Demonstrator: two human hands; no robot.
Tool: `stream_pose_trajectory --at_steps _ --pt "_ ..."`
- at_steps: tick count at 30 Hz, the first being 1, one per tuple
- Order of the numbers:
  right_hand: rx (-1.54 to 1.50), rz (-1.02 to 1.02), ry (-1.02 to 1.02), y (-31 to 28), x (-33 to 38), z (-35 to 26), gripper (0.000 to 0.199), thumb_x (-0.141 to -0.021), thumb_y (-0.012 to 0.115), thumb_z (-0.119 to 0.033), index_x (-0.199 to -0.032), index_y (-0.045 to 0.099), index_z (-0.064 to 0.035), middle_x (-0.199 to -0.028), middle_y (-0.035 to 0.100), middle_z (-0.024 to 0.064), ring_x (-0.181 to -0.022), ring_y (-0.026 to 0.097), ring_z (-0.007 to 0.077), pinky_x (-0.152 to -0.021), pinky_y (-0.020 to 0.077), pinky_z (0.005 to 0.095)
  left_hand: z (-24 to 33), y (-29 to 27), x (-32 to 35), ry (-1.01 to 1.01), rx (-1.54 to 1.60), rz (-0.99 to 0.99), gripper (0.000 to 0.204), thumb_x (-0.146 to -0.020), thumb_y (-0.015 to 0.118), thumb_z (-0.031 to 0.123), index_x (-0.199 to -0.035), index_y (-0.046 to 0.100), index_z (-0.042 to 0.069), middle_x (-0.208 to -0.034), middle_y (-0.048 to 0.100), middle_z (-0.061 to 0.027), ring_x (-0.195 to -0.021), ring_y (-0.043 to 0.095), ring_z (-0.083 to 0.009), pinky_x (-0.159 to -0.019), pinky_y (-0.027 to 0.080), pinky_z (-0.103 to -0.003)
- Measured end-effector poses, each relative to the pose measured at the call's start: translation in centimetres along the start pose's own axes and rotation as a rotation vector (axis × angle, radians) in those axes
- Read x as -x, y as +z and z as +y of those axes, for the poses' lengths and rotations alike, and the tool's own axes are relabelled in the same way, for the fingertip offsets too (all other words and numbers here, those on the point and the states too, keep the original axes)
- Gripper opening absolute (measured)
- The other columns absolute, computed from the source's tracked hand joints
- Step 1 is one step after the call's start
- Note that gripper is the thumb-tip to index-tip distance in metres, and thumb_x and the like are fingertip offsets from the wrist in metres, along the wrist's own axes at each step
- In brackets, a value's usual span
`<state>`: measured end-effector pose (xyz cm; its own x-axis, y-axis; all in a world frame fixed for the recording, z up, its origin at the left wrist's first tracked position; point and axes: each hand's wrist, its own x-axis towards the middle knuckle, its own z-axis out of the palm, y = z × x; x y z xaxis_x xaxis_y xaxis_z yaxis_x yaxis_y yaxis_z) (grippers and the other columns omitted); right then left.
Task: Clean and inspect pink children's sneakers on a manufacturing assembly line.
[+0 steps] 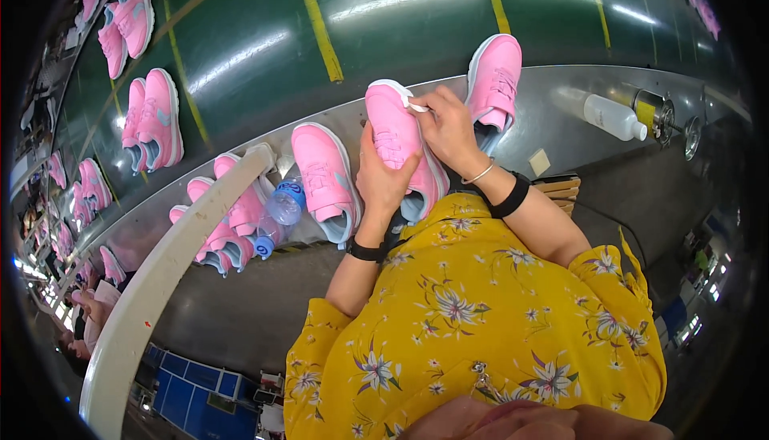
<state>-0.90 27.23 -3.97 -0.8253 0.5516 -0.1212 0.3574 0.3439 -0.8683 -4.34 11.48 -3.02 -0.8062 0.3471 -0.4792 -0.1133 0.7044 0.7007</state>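
Note:
My left hand (384,174) grips a pink shoe (388,119) by its sides, toe pointing away from me. Pinched between the fingers of my right hand (448,127) is a small white cloth or wipe (410,101), pressed against the edge of the toe where the upper meets the white sole. Left of the held shoe another pink shoe (318,169), with a light blue lining, stands on the metal ledge. A third pink shoe (495,79) sits to the right, its toe on the green belt.
A green belt (400,31) with yellow lines runs beyond the metal ledge (553,111), carrying pairs of pink shoes (152,119). At left are a clear bottle (282,203), more shoes (244,207) and a pale curved bar (172,268). A white bottle (613,117) lies at right near a metal canister (653,115).

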Motion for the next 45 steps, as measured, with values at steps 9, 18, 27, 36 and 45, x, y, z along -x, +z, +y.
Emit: stream_pose_trajectory --at_steps 9,18,27,36,45 --pt "0.101 -0.037 -0.032 0.3 -1.5 -0.6 0.011 -0.087 0.064 -0.006 -0.094 0.071 -0.0011 -0.085 0.06 0.0165 -0.079 0.062 0.0365 -0.07 0.0491 0.0428 0.0 -0.1 0.2 0.002 0.0 0.013 0.098 -0.072 0.083 0.041 -0.148 0.034 0.003 -0.135 0.056 -0.025 -0.119 0.059 -0.0407 -0.097 0.049 -0.047" --pt "0.092 -0.031 -0.097 1.1 -3.8 -0.5 0.011 -0.088 0.063 -0.009 -0.091 0.07 -0.0011 -0.085 0.061 0.0178 -0.082 0.062 0.0384 -0.073 0.0497 0.0447 -0.2 0.3 0.1 0.002 0.012 0.012 0.097 -0.072 0.082 0.042 -0.147 0.035 0.004 -0.134 0.057 -0.0246 -0.119 0.059 -0.0396 -0.098 0.048 -0.046" --pt "0.402 -0.358 -0.052 -3.0 4.1 1.3 0.011 -0.085 0.063 -0.011 -0.083 0.069 -0.0021 -0.09 0.062 0.0187 -0.082 0.065 0.0406 -0.073 0.0528 0.0495 -0.7 0.1 -0.2 0.032 0.055 0.018 0.095 -0.073 0.085 0.033 -0.146 0.036 -0.002 -0.133 0.056 -0.0235 -0.121 0.058 -0.0325 -0.101 0.046 -0.04" --pt "0.151 -0.191 0.002 -6.6 6.1 2.9 0.007 -0.085 0.067 -0.006 -0.088 0.072 -0.002 -0.087 0.066 0.0143 -0.079 0.066 0.0313 -0.071 0.0517 0.0426 5.9 -4.0 3.5 0.408 0.053 0.06 0.088 -0.068 0.083 0.01 -0.146 0.042 0.003 -0.14 0.054 -0.02 -0.128 0.054 -0.0351 -0.107 0.044 -0.041" --pt "-0.822 -0.232 0.658 -12.4 6.7 0.0 0.02 -0.096 0.068 -0.017 -0.109 0.068 -0.0019 -0.086 0.067 -0.0015 -0.073 0.06 0.0059 -0.067 0.0488 0.0218 -1.9 -0.2 4.6 1.021 -0.394 0.124 0.055 -0.076 0.071 0.008 -0.125 0.067 0.031 -0.138 0.057 -0.006 -0.123 0.055 -0.0326 -0.095 0.05 -0.046"
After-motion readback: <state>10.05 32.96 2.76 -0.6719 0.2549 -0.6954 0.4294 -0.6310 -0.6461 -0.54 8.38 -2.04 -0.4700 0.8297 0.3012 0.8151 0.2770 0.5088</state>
